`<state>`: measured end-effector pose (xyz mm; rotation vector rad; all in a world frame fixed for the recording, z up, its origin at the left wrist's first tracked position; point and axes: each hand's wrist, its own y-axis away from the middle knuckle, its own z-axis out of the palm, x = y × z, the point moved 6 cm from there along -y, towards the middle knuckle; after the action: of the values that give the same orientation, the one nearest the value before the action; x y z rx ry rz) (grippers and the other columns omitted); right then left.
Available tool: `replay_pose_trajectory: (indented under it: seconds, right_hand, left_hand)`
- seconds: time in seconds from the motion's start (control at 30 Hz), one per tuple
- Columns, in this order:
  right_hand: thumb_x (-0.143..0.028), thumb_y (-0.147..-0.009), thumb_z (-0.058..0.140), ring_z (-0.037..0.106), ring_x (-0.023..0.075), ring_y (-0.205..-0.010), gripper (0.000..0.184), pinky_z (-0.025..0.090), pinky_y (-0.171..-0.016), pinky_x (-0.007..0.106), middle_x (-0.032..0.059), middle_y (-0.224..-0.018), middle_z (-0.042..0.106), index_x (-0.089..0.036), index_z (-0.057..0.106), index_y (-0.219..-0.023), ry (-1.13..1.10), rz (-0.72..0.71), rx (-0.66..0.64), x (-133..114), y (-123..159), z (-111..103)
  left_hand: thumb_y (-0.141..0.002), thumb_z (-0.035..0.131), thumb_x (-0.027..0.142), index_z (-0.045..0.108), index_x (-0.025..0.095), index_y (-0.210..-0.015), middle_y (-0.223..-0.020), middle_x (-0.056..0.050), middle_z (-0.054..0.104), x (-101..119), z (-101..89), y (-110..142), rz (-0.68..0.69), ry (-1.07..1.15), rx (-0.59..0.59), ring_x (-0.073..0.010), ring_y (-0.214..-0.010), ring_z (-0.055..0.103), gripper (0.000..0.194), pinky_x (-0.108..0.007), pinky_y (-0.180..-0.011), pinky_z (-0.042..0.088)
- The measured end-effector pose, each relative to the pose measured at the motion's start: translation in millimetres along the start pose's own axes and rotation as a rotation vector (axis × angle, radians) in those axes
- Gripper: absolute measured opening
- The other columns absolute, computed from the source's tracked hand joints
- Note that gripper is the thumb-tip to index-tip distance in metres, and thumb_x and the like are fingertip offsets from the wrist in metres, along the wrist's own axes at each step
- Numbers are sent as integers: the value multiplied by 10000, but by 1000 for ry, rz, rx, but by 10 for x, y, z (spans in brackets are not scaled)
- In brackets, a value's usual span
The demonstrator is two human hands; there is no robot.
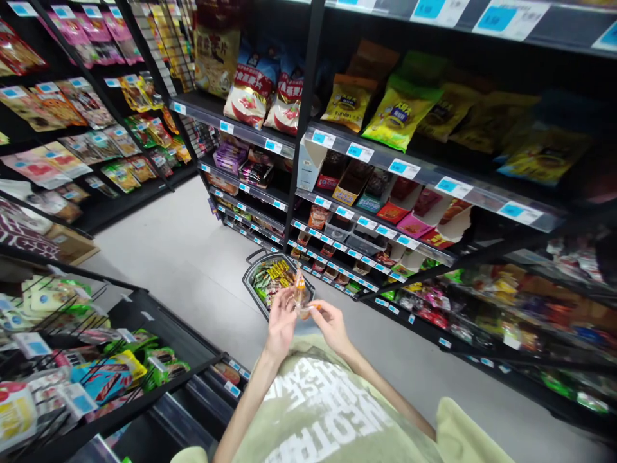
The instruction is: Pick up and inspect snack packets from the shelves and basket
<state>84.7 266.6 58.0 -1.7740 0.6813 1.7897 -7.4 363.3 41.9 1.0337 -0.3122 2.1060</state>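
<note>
Both my hands meet in front of my chest around a small clear snack packet with orange contents (pixel 301 297). My left hand (pixel 281 321) has its fingers closed on the packet's left side. My right hand (pixel 331 323) pinches its right end. Just beyond the hands, on the floor, stands a dark shopping basket (pixel 250 278) filled with several colourful wrapped snacks.
Black shelves of bagged snacks (pixel 400 116) and boxed sweets with blue price tags run along the right. Wire racks with packets (pixel 96 366) stand at the lower left. More hanging packets (pixel 72 116) line the far left wall. A grey floor aisle (pixel 183 244) runs between them.
</note>
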Motion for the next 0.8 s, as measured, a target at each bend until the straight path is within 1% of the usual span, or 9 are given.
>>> replay_pose_trajectory:
  seconds: [0.07,0.17,0.23,0.3,0.37,0.47,0.53,0.63,0.8]
  right_hand:
    - [-420,-869,620,644,157,-667,245,534,-645,272,33,-789,694,-186,674,-918,-103,67,35,75,-13,1]
    - [-430,-848,648,648,158,-574,268,533,-582,276,17,-712,691,-184,654,-953,-186,130,-1,141,-18,44]
    - [-422,-842,659,657,161,-567,253,530,-591,271,11,-665,688,-182,653,-921,-159,144,-31,157,-13,60]
    - [-419,-839,663,661,160,-580,242,530,-617,266,10,-631,685,-178,659,-862,-98,159,-49,176,-4,61]
    - [-424,-836,661,668,163,-601,255,534,-641,268,24,-650,702,-170,677,-834,-31,188,-83,209,5,69]
    - [-450,-840,644,684,176,-630,309,537,-649,277,59,-722,739,-152,725,-823,62,225,-179,257,16,107]
    - [-468,-842,632,689,183,-640,348,538,-656,284,71,-736,751,-145,751,-794,112,232,-240,274,17,128]
    - [-493,-840,624,691,190,-636,379,540,-660,295,72,-730,758,-149,776,-795,156,240,-289,298,4,139]
    - [-519,-847,604,688,191,-659,408,542,-678,306,67,-786,765,-153,784,-836,142,292,-376,361,-17,197]
  left_hand:
    - [-758,679,251,416,329,-1362,-1452,-86,442,21,-26,-9,21,54,72,-282,-1325,467,663,-427,-1047,457]
    - [-786,691,245,324,402,-1415,-1471,-64,417,37,-64,-24,5,66,136,-273,-1317,480,745,-426,-1016,485]
    - [-787,704,256,358,398,-1399,-1452,-62,440,37,-81,-38,-18,62,134,-276,-1299,500,718,-420,-990,506]
    - [-769,727,266,430,367,-1356,-1423,-65,477,39,-106,-52,-21,44,136,-275,-1279,521,665,-408,-978,515]
    - [-741,754,273,518,310,-1278,-1368,-77,539,37,-139,-60,-12,0,156,-271,-1247,551,588,-397,-979,512]
    - [-714,773,296,613,229,-1146,-1282,-102,622,29,-183,-66,-6,-92,193,-264,-1208,585,466,-388,-988,502]
    - [-710,773,311,641,198,-1107,-1253,-118,650,25,-201,-71,-5,-154,199,-263,-1189,602,433,-387,-988,501]
    - [-715,765,327,662,177,-1095,-1228,-133,670,30,-226,-80,5,-236,190,-266,-1150,631,421,-392,-977,510]
    - [-749,732,345,677,172,-1094,-1238,-134,668,53,-290,-100,7,-319,181,-265,-1151,632,390,-388,-980,512]
